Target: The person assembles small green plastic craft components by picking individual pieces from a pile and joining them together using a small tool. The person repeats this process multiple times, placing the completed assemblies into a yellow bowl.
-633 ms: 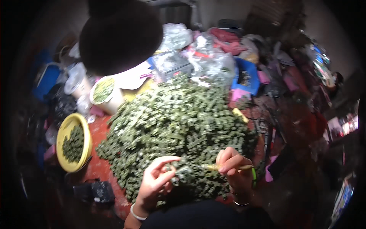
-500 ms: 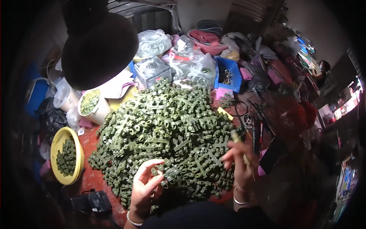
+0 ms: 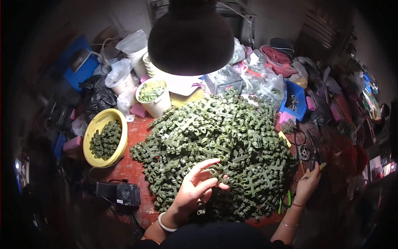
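Note:
A large heap of small green ring-shaped pieces (image 3: 207,124), many joined in short rows, covers the middle of the red table. My left hand (image 3: 195,186), with a white bangle at the wrist, is raised over the heap's near edge. Between its thumb and fingers it pinches a few green ring-shaped pieces (image 3: 214,172). To the right of the heap, my right hand (image 3: 307,184) reaches out with its fingers closed around a slim tool with a yellow end (image 3: 323,165). Dark-handled tools lie just beyond its fingertips; their kind is hard to make out.
A yellow basin (image 3: 88,141) with more green pieces stands at the left, near a black power box (image 3: 127,194). A white bucket (image 3: 158,107) and a blue bin (image 3: 302,106) stand behind. A dark lamp shade (image 3: 190,41) hangs over the back. Green-handled pliers (image 3: 284,201) lie near the right edge.
The view has swung left, so things sit further right in the picture. My right hand has moved out from the heap to the tools at the right. My left hand still holds green pieces.

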A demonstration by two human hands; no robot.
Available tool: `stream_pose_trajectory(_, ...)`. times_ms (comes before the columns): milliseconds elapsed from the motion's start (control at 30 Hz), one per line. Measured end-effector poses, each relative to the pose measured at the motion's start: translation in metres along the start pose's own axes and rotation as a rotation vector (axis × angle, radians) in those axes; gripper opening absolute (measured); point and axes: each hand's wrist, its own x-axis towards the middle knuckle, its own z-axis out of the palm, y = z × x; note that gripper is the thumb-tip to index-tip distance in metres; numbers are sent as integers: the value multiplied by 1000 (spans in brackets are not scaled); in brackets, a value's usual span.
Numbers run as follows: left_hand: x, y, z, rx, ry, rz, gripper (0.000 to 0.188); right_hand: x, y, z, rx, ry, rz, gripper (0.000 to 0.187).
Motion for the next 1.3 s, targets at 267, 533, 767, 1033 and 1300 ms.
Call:
stream_pose_trajectory(267, 4, -10, -14, -104, -32, 86, 50, -6, -92, -62, 729, -192, -285, 36)
stream_pose_trajectory(533, 7, -14, -21, -242, -27, 75, 49, -21, -140, -42, 760, -352, -453, 37)
stream_pose_trajectory(767, 6, -13, -18, -232, -3, 79, 51, -23, -140, -34, 797, -331, -534, 37)
stream_pose_trajectory(1033, 5, -11, -15, -210, 28, 61, 52, -25, -138, -37, 773, -385, -471, 36)
stream_pose_trajectory(1300, 6, -11, -15, -179, 14, 71, 52, -22, -137, -36, 789, -335, -524, 33)
